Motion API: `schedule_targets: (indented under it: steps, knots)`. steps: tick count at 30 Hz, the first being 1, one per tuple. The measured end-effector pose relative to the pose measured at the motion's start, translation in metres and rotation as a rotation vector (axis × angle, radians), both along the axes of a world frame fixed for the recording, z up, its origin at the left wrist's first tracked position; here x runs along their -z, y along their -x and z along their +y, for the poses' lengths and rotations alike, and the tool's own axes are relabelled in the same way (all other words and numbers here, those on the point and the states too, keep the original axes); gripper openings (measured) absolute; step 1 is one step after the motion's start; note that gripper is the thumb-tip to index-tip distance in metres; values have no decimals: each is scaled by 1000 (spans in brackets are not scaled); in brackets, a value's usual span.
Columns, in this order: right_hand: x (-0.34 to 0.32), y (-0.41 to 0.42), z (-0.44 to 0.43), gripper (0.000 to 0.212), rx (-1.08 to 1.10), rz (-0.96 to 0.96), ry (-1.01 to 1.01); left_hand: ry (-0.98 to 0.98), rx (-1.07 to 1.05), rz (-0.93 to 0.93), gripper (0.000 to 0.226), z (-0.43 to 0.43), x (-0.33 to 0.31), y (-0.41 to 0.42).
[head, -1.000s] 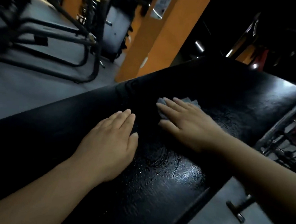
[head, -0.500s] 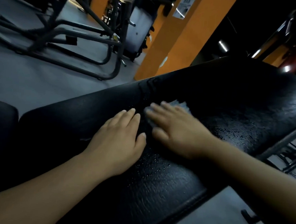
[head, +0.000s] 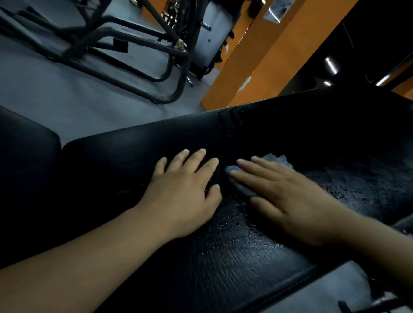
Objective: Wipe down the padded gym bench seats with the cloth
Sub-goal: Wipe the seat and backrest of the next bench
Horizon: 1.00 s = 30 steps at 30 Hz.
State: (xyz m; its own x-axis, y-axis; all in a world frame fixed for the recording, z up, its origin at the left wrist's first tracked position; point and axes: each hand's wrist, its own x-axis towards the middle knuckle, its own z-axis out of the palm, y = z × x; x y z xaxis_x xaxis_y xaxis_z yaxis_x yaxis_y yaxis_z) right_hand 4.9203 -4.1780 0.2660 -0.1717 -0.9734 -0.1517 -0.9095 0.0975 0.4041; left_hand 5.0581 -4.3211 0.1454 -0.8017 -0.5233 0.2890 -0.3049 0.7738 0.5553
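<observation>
Across the middle of your view runs the black bench pad (head: 242, 267), its cracked top wet and shiny. Beyond the bench pad stand a dark machine frame (head: 138, 62) and an orange pillar (head: 266, 63); a second pad (head: 15, 149) sits just off its left end. Your left hand (head: 183, 198) lies flat on the bench pad, fingers straight and slightly spread. Your right hand (head: 287, 200), fingers straight and together, presses the blue-grey cloth (head: 276, 159) against the bench pad's top.
</observation>
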Motion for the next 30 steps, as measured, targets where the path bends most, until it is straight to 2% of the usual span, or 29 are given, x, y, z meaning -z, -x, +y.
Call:
schedule_targets:
  steps: [3, 5, 7, 9, 11, 13, 15, 17, 18, 21, 23, 26, 29, 30]
  knots:
    - [-23, 52, -33, 62, 172, 104, 139, -11, 18, 7, 61, -1, 1, 0]
    - [-16, 57, -70, 59, 281, 170, 187, -10, 16, 7, 62, -2, 1, 0]
    - [3, 36, -81, 62, 182, 145, 135, -11, -16, 7, 63, -7, 2, 0]
    - [19, -2, -54, 67, -28, 18, 19, -19, -53, 10, 62, -18, 4, 2]
    - [16, -14, -21, 66, -119, -70, -74, -23, -68, 8, 61, -24, 6, 4]
    - [-2, 13, -26, 64, -74, -51, -17, -29, -62, 7, 61, -24, 6, 5]
    - [-10, 37, -64, 60, 62, 37, 85, -36, -54, 17, 61, -22, 6, 6]
    - [6, 32, -102, 58, 150, 101, 119, -31, -56, 31, 59, -25, 7, 4]
    - [17, 20, -107, 59, 128, 92, 107, -32, -56, 41, 59, -28, 8, 3]
    - [34, -28, -53, 67, -73, -10, -15, -37, -58, 67, 59, -36, 10, 3]
    - [24, -38, -8, 66, -128, -33, -72, -36, -51, 54, 60, -38, 11, 4]
    - [2, -16, -4, 69, 4, 9, 3, -61, -36, 50, 60, -33, 8, 7]
    - [23, -26, -33, 76, 151, 110, 106, -44, -23, 57, 60, -25, 9, 7]
    - [37, -40, -28, 75, 136, 122, 129, -41, -20, 59, 60, -24, 10, 6]
